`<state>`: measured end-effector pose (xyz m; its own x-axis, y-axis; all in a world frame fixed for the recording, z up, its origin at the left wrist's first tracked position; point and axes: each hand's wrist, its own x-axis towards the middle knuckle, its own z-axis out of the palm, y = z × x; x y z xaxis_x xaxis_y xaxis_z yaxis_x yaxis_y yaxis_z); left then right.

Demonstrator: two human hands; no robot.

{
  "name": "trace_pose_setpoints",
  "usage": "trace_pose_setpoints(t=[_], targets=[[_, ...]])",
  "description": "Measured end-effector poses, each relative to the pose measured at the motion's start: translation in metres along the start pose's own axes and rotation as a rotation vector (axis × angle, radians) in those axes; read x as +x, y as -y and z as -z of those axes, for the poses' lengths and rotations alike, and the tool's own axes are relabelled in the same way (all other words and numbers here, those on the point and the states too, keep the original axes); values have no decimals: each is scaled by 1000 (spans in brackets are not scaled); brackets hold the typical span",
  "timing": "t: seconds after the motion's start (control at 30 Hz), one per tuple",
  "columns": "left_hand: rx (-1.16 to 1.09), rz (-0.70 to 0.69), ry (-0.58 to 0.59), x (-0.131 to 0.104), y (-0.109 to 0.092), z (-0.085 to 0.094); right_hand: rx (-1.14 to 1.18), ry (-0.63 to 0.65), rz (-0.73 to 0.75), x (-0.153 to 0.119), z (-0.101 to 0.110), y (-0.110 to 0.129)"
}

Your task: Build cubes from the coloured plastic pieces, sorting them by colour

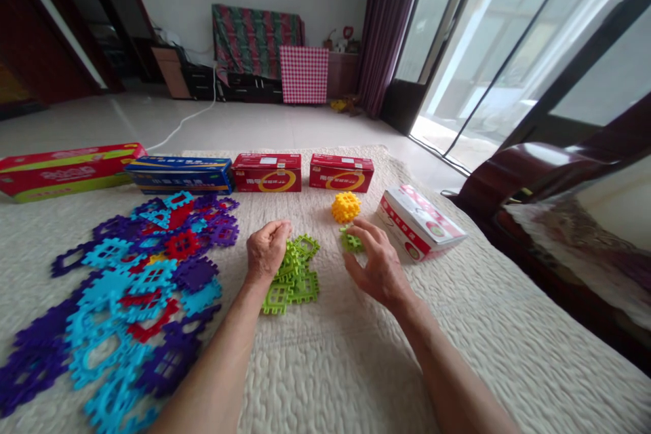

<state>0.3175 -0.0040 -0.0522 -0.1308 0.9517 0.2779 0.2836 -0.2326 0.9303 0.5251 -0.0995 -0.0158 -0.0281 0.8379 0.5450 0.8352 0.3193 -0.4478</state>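
Note:
Green toothed plastic pieces (pixel 304 285) lie in a small pile on the quilted cover (pixel 325 366). My left hand (pixel 268 249) is closed at the pile's upper left edge; what its fingers hold, if anything, is hidden. To the right, my right hand (pixel 375 259) has its fingers apart, around and over a separate green piece (pixel 350 239). Just beyond that piece sits a yellow ball-like shape (pixel 346 207) built from toothed pieces. A large heap of blue pieces (pixel 152 276), purple pieces (pixel 196 274) and red pieces (pixel 182 244) spreads out on the left.
Along the far edge stand a long red and green box (pixel 71 169), a blue box (pixel 179 175) and two red boxes (pixel 267 173). A white and red box (pixel 422 222) is right of my right hand. Dark wooden furniture (pixel 539 169) borders the right side.

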Motion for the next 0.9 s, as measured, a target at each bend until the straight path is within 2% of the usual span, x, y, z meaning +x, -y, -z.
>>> trace_pose_setpoints(t=[0.17,0.43,0.6,0.73,0.8,0.9], targets=[[-14,10,1,-1,-1,-1,-19,-49,-23,5,-11,-21],[-30,36,2,-2,-6,0,7,-37,-51,3,-18,-36],[-48,42,7,-2,-4,0,0,-27,-77,3,-15,-33],[-54,18,60,-3,-5,0,1,-99,17,5,-10,-15],[-56,-1,107,-4,-8,0,60,-44,93,4,-12,-2],[-54,-20,176,-5,-10,0,143,177,208,0,-23,15]])
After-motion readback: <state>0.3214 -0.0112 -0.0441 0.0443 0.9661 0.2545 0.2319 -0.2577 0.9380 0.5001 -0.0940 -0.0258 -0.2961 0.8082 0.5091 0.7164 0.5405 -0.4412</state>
